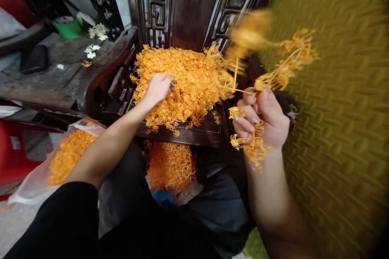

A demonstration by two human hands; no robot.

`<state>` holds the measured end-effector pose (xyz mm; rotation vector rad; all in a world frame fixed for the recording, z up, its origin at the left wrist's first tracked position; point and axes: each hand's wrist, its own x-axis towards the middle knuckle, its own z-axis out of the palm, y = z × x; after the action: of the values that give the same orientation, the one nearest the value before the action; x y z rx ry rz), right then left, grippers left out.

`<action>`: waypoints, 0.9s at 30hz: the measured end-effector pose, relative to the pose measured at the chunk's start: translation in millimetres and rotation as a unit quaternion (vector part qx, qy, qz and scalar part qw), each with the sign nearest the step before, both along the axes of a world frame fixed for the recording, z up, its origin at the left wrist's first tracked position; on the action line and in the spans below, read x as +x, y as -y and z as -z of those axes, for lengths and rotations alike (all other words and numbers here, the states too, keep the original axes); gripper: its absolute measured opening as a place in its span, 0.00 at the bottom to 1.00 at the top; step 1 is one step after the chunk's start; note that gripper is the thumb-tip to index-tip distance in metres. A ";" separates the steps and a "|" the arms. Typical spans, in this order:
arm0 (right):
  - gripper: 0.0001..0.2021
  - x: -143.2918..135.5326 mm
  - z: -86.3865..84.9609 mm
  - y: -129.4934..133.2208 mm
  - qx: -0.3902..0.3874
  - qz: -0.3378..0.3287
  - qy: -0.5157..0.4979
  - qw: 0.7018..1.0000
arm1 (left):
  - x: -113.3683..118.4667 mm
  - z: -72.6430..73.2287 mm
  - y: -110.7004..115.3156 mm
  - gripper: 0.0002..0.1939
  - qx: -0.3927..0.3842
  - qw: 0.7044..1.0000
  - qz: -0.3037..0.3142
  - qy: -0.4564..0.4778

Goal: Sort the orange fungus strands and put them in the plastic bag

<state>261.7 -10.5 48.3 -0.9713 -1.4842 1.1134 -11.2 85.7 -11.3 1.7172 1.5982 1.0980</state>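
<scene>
Clearly, from the head view, read as a clock face, the person's right hand (261, 117) is at three o'clock, its grip closed on orange flower sprigs (287, 68). One reaches out toward two o'clock, another is a blur toward one, and more small florets hang below the fingers, against the wrist.

At about ten o'clock, close to the middle, the left hand (158, 87) is bent down with its fingertips at a broad heap of loose orange flowers (182, 73); I can't tell whether that grip has hold of any. The heap lies at twelve o'clock on a dark wooden chair seat (199, 134), before a carved chair back (193, 20), a few strands spilling over the front edge.

Between six and seven, between the person's legs, sits a second orange mass (170, 164). Toward eight, beside the left forearm, a clear plastic bag (33, 186) holds more orange florets (71, 153), with a red plastic stool (9, 158) just beyond. At ten, a green tape roll (68, 27) and white blossoms (97, 31) rest on another wooden seat (69, 83). A yellow-green textured mat (340, 109) fills the three o'clock side.
</scene>
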 end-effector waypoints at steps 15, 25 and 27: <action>0.13 -40.0 12.5 8.3 -0.049 0.002 -0.064 0.997 | -22.3 -50.5 60.5 0.17 0.207 0.976 -0.018 -0.069; 0.10 -72.1 23.3 15.8 0.055 -0.013 0.077 0.995 | 10.7 -48.6 104.7 0.17 -0.018 0.979 0.151 0.139; 0.11 -73.0 25.7 14.6 0.036 -0.030 0.092 0.995 | 6.7 -49.0 100.0 0.16 -0.001 0.976 0.130 0.176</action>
<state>188.7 -25.0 22.6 -1.0066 -1.7003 1.0279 -4.6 -14.4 37.7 1.5704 1.1229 1.1854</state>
